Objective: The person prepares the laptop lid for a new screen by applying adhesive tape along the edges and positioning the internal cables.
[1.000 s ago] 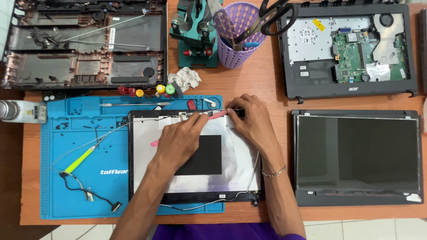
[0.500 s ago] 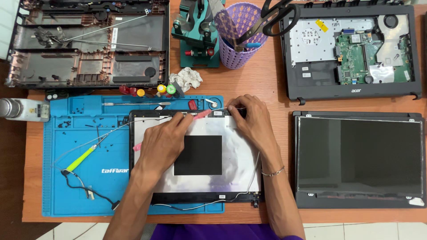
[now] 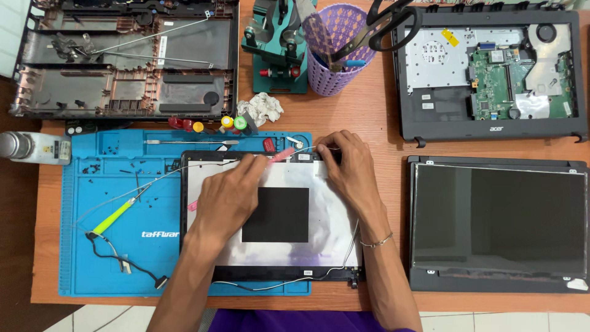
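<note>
A laptop lid back cover, black-rimmed with a silvery inside and a black square patch, lies on a blue work mat. My left hand rests on the cover's upper left and holds a pink tool whose tip points at the top edge. My right hand presses its fingers on the top edge near a white cable. A thin wire runs along the cover's right and bottom sides.
A laptop screen panel lies to the right. Behind it sits an open laptop base with motherboard; an empty bottom case at back left. A purple basket with scissors, a teal holder, a green-handled tool, loose cable, a bottle.
My left hand has slid slightly down and left on the cover with the pink tool. The right hand stays at the top edge.
</note>
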